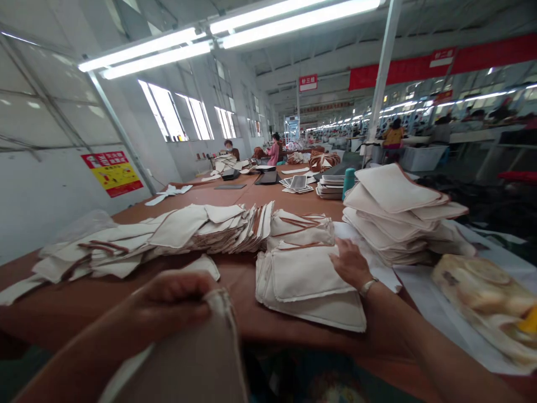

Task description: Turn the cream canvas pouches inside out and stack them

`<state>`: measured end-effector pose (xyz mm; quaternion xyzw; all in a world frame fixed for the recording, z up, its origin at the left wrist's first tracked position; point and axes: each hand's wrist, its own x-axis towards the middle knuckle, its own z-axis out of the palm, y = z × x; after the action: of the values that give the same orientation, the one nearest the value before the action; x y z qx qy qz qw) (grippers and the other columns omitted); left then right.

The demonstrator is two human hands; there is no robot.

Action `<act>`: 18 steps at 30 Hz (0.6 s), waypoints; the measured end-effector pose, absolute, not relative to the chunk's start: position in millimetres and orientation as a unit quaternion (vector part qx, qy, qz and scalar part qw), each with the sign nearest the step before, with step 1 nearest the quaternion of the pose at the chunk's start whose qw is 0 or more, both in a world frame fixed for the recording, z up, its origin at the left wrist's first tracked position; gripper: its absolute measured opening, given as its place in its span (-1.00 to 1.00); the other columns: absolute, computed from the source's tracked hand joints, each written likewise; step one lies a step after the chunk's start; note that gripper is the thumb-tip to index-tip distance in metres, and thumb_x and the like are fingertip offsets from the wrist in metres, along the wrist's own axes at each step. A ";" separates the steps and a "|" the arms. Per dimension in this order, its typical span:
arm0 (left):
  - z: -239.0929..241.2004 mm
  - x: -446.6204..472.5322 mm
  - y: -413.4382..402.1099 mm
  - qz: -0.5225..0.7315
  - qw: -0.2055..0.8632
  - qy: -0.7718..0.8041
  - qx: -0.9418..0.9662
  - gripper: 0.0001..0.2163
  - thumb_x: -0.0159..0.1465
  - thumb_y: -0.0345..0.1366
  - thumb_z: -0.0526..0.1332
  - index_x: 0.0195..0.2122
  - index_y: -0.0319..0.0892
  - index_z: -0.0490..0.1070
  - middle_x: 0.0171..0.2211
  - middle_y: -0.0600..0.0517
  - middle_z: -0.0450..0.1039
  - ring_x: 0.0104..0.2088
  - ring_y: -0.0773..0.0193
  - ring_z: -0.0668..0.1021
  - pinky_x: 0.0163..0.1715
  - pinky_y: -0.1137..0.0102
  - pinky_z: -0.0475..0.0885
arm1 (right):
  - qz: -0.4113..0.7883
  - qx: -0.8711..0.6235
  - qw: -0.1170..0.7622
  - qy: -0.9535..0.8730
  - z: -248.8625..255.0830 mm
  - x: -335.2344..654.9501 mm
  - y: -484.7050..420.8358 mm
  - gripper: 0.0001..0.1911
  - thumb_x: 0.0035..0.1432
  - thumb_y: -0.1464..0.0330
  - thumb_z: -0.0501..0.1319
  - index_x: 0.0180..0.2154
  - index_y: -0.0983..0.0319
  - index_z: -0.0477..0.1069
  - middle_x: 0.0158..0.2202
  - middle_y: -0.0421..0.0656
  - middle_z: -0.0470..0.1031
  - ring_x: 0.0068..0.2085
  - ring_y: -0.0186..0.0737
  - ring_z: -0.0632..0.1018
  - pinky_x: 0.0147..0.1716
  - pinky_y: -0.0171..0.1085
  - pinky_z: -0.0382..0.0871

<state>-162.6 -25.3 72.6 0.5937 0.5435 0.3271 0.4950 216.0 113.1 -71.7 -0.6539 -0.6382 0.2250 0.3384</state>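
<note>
My left hand (168, 299) is closed in a pinch on the top corner of a cream fabric panel (197, 358). The panel hangs near the table's front edge, slightly blurred. Farther right, my right hand (351, 264) rests on the right edge of a small stack of cream stitched panels (306, 274), thumb and fingers apart. Brown edging shows along the back of that stack. Directly behind it lies a bundle of cream pieces with brown trim (300, 226). One loose cream piece (205, 266) lies on the table just beyond my left hand.
A long row of overlapping cream panels (180, 226) spans the brown table (235, 313). At right stand a tall panel pile (394, 218), a teal bottle (348, 182) and a filled clear plastic bag (486, 302). People work farther back, one in pink (274, 151).
</note>
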 end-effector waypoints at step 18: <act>14.3 -68.7 -14.3 0.168 0.679 0.383 0.603 -0.86 0.15 -0.30 0.24 -0.33 -0.27 0.46 -0.46 0.09 0.32 -0.45 0.38 0.27 -0.45 0.52 0.15 | 0.508 -0.333 0.405 -0.684 -56.8 139.5 -42.0 -0.75 0.29 0.18 0.11 -0.37 0.20 0.28 -0.44 -0.24 0.24 -0.41 -0.29 0.27 -0.42 -0.35 0.22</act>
<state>-68.7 -14.3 14.3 0.6034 0.3829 0.1677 0.6791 139.5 -42.0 -56.8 -0.3325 -0.6837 0.5079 0.4049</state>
